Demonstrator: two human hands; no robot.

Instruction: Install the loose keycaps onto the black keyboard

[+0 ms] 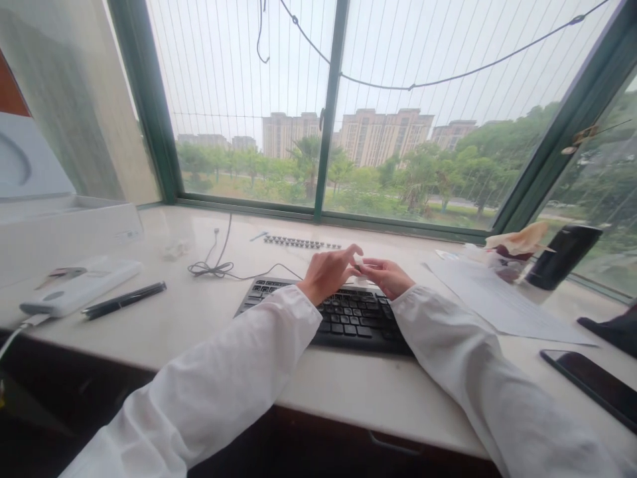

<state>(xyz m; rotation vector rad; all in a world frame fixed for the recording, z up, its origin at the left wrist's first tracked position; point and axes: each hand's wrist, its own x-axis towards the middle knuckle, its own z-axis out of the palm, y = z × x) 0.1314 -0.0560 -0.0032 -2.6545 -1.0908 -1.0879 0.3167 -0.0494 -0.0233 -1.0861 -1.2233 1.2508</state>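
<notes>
Both of my hands hover over the far part of a black keyboard (348, 318) on a pale stone counter (209, 318). My left hand (326, 273) and my right hand (385, 275) meet fingertip to fingertip, pinching a small pale object between them; it is too small to identify. Behind the keyboard lies a row of loose dark keycaps (301, 243). Both arms wear white sleeves.
A black pen (124, 300) and a white box (79, 285) lie at the left, with a coiled cable (213, 265) behind. A sheet of paper (497, 302), a black cup (562, 255) and a phone (592, 385) sit at the right. A window stands behind.
</notes>
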